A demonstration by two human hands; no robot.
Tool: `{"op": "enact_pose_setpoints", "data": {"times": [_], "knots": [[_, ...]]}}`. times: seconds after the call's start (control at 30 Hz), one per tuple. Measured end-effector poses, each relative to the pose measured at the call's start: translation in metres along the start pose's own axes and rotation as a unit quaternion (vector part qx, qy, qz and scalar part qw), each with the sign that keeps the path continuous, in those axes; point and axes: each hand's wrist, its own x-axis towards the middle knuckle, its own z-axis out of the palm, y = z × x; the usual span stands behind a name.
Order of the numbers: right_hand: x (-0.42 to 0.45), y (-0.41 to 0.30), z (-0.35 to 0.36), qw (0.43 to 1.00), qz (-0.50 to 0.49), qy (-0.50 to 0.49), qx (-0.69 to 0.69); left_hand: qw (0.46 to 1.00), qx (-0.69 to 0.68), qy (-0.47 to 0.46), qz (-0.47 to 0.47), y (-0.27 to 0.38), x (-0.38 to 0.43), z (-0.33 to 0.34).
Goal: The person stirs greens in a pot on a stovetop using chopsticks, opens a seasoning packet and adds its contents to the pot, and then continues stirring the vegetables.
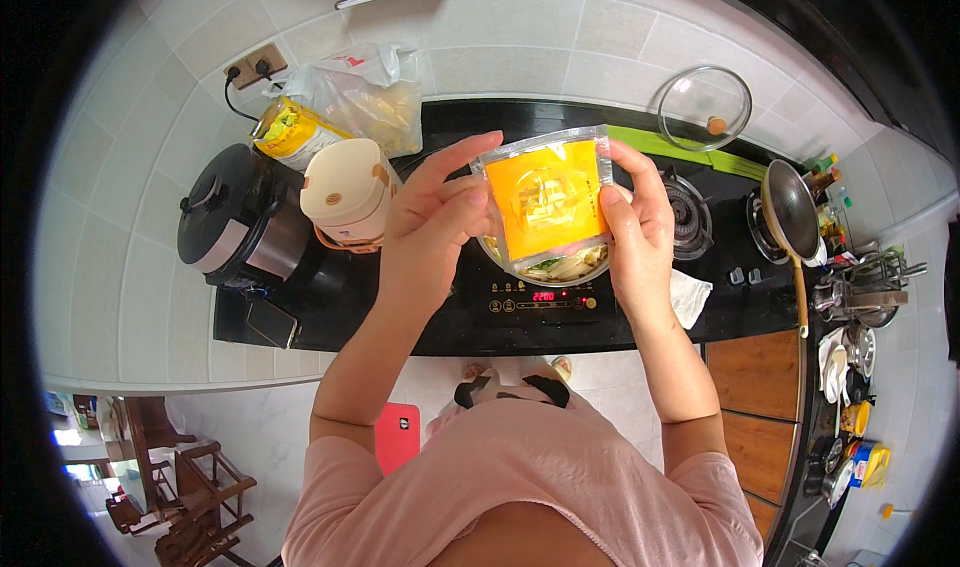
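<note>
Between my two hands I hold up a clear plastic packet [551, 199] with a yellow printed inner face that bears writing. My left hand [446, 207] pinches its left edge, and my right hand [637, 218] grips the right edge between thumb and fingers. Right behind and below the packet, a round pot [544, 280] shows only its near rim and some pale sliced food [566, 268] with bits of green. Most of the pot is hidden. It stands on an induction cooktop whose lit control panel [541, 301] faces me.
Left of my hands stand a cream rice cooker [345, 184], a black pressure cooker [225, 214] and a phone [272, 323]. Plastic bags [367, 98] lie behind them. To the right are a gas burner [684, 214], a white cloth [688, 295], a wok [791, 211] and a glass lid [703, 108] against the wall.
</note>
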Motion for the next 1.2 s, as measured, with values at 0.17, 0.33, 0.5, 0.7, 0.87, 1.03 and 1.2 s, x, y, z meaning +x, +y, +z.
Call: {"op": "enact_pose_setpoints", "data": {"times": [0.17, 0.33, 0.5, 0.7, 0.87, 1.03, 1.2], "knots": [[0.002, -0.004, 0.001, 0.998, -0.009, 0.031, -0.047, 0.999, -0.028, 0.019, -0.021, 0.002, 0.0, 0.003], [0.003, -0.011, 0.0, 0.999, 0.05, -0.001, -0.019, 0.997, -0.056, 0.033, -0.036, 0.002, 0.002, 0.0], [0.0, -0.014, -0.002, 0.996, 0.085, -0.001, -0.003, 0.998, -0.048, 0.041, -0.03, 0.0, 0.002, -0.001], [-0.001, -0.014, -0.003, 0.996, 0.074, -0.009, -0.042, 0.998, -0.057, 0.021, -0.012, 0.001, 0.001, -0.002], [-0.002, -0.012, -0.004, 0.996, 0.085, -0.008, -0.033, 0.998, -0.068, 0.002, -0.009, 0.0, 0.001, -0.003], [-0.001, -0.014, 0.001, 0.993, 0.09, -0.024, 0.068, 0.997, -0.069, 0.018, -0.012, 0.001, 0.0, 0.001], [-0.002, -0.013, 0.001, 0.991, 0.108, -0.012, 0.072, 0.997, -0.075, -0.011, -0.009, 0.0, 0.0, -0.002]]}}
